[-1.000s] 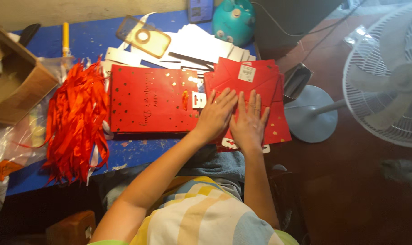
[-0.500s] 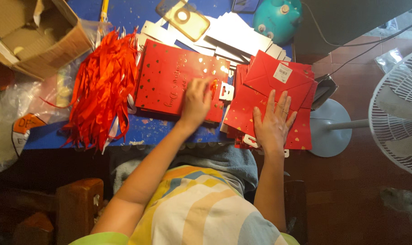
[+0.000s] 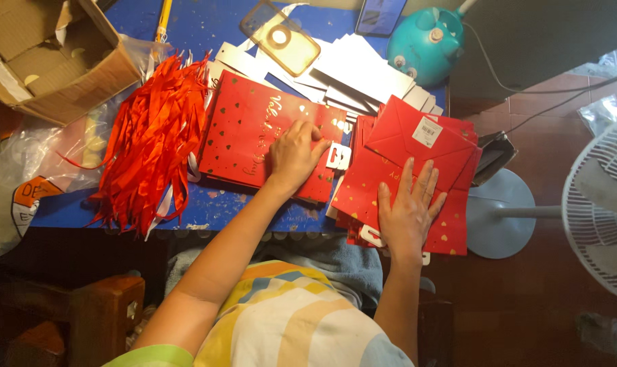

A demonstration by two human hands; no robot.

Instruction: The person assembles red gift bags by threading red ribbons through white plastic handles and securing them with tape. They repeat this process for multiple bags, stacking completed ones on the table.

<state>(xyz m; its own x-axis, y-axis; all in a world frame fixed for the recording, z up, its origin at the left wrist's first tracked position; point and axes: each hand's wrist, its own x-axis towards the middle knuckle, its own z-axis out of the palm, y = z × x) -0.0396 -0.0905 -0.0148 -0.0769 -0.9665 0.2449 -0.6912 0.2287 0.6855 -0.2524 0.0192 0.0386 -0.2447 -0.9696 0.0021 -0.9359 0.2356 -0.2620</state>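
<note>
My left hand (image 3: 293,155) rests with curled fingers on a flat stack of red paper gift bags with gold hearts (image 3: 251,129), near a white card handle piece (image 3: 338,156); whether it pinches the top bag I cannot tell. My right hand (image 3: 409,207) lies flat, fingers spread, on a second pile of folded red bags (image 3: 417,146) at the blue table's right end. A heap of red ribbons (image 3: 152,139) lies left of the first stack.
The blue table (image 3: 206,30) also carries white card sheets (image 3: 363,68), a clear phone case (image 3: 279,37), a teal lamp (image 3: 427,41) and an open cardboard box (image 3: 47,58). A white fan (image 3: 604,211) stands on the floor at right. A wooden stool (image 3: 104,309) sits lower left.
My left hand has left the right pile and moved over onto the left stack of red bags. My right hand stays flat on the right pile. The view has shifted.
</note>
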